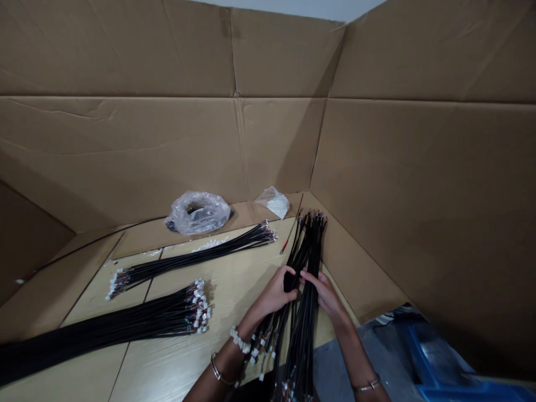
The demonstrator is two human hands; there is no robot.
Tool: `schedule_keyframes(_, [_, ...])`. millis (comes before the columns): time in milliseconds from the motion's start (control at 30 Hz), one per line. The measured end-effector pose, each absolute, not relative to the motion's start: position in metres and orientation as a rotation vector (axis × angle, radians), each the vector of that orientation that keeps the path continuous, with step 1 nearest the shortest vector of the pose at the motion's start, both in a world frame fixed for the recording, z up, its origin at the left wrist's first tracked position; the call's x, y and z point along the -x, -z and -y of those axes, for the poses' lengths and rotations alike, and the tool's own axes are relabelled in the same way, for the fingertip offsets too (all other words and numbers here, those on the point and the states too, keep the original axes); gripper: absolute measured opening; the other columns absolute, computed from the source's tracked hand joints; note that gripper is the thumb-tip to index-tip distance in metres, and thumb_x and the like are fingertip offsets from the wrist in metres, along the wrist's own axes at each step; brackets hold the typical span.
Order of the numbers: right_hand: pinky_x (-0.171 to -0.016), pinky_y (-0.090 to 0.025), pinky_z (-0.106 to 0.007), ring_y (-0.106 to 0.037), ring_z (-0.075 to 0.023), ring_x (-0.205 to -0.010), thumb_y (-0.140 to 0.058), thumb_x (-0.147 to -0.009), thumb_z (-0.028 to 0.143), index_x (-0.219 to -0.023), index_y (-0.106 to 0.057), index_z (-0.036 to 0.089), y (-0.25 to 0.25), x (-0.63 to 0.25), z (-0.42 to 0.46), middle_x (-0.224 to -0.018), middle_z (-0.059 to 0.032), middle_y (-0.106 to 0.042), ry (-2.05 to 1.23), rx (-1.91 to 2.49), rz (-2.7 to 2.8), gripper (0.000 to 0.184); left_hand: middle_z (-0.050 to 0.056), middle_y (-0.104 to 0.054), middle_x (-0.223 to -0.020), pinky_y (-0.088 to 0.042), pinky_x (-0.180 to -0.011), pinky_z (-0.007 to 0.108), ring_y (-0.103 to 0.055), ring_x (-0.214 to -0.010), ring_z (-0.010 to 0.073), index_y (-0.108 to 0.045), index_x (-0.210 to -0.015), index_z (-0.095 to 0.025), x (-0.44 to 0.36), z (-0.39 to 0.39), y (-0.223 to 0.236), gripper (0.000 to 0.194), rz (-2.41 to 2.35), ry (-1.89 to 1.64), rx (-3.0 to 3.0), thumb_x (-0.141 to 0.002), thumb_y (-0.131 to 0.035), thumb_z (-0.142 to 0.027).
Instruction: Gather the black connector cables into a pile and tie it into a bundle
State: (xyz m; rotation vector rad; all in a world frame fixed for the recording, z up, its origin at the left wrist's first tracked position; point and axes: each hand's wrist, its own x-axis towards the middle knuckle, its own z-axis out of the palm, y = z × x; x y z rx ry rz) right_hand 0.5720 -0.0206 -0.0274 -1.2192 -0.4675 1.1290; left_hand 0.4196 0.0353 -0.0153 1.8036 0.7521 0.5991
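Observation:
A thick bundle of black cables (310, 251) lies lengthwise before me at the table's right side. Bare wire ends show at its far tip, and white connectors (254, 353) hang near my left forearm. My left hand (277, 290) is wrapped around the left strands of the bundle. Around the right strands closes my right hand (324, 290), its thumb lying across them. Both hands are close together, with a small gap between the two groups of strands. The near end of the bundle runs down past the table's edge.
To the left lie a larger black cable bundle (104, 324) and a thinner one (196, 254), beside scattered small white connectors (210, 244). Farther back are a plastic-wrapped coil (199, 215) and a clear bag (274, 201). Cardboard walls (167, 151) enclose the table; a blue bin (444, 357) stands lower right.

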Motion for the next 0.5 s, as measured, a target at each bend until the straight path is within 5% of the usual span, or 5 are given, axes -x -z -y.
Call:
schedule_keyframes(100, [-0.06,-0.046,-0.027,-0.058,-0.0159,-0.062,-0.091,-0.044,0.049,-0.07,-0.07,0.018,0.028,-0.573,0.021,-0.065,0.0,-0.066,-1.136,1.225,0.483,0.046,0.004,-0.059,-0.111,-0.043,-0.094,0.033,-0.055,-0.103,0.0208,-0.054,-0.115,-0.021,-0.419,-0.034,0.011,0.05,-0.715,-0.585,-1.834,-0.068,-0.061,-0.008])
schedule_keyframes(267, [-0.058,-0.045,-0.028,-0.054,-0.0145,-0.057,-0.09,-0.046,0.05,-0.064,-0.068,0.018,0.027,-0.575,0.021,-0.06,0.0011,-0.063,-1.184,1.223,0.514,0.043,0.004,-0.058,-0.097,-0.041,-0.097,0.036,-0.053,-0.105,0.0242,-0.066,-0.079,-0.021,-0.42,-0.031,0.004,0.013,-0.736,-0.516,-1.893,-0.074,-0.056,-0.014])
schedule_keyframes(500, [-0.061,-0.047,-0.028,-0.057,-0.0159,-0.063,-0.089,-0.049,0.05,-0.068,-0.069,0.019,0.028,-0.575,0.021,-0.065,0.0001,-0.066,-1.166,1.226,0.563,0.042,0.005,-0.062,-0.098,-0.04,-0.099,0.035,-0.052,-0.105,0.0246,-0.071,-0.078,-0.021,-0.42,-0.03,0.001,0.023,-0.762,-0.485,-1.901,-0.082,-0.062,-0.042])
